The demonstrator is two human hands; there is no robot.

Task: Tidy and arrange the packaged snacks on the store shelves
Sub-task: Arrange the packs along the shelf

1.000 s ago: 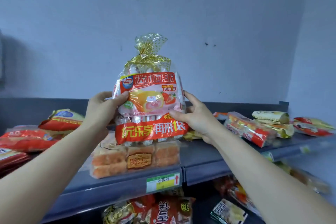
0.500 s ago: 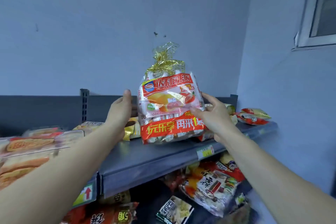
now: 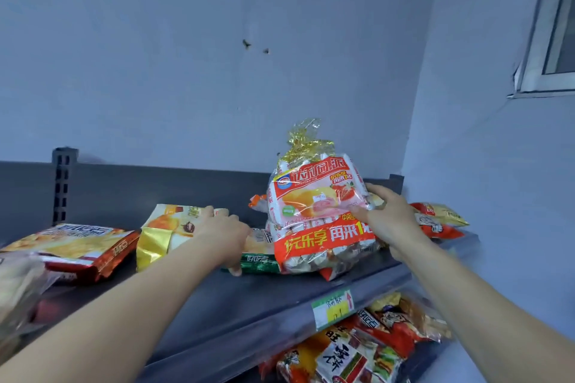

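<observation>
- Since half a second ago, the big snack bag [image 3: 320, 211] has been set down on the grey shelf [image 3: 217, 295], and the left hand [image 3: 222, 233] has been taken off it.
- The big snack bag is stood upright at the middle right of the frame, with its gold tied top pointing up. Its bottom is rested on the shelf and partly on a green packet [image 3: 258, 263].
- The bag's right side is held by the right hand [image 3: 389, 221], with the thumb pressed on the front and the fingers curled round the back edge.
- The left hand is laid just left of the bag with its fingers stretched out. A yellow and gold packet [image 3: 165, 233] is touched by the fingertips, and the green packet's front edge is touched by the thumb.
- A red and yellow packet [image 3: 77, 246] is laid flat at the far left.
- More red packets [image 3: 441, 221] are seen behind the right hand.
- A price tag [image 3: 333, 308] is stuck on the shelf's front edge at the lower right, and lower snack bags [image 3: 357, 351] are piled under it.
</observation>
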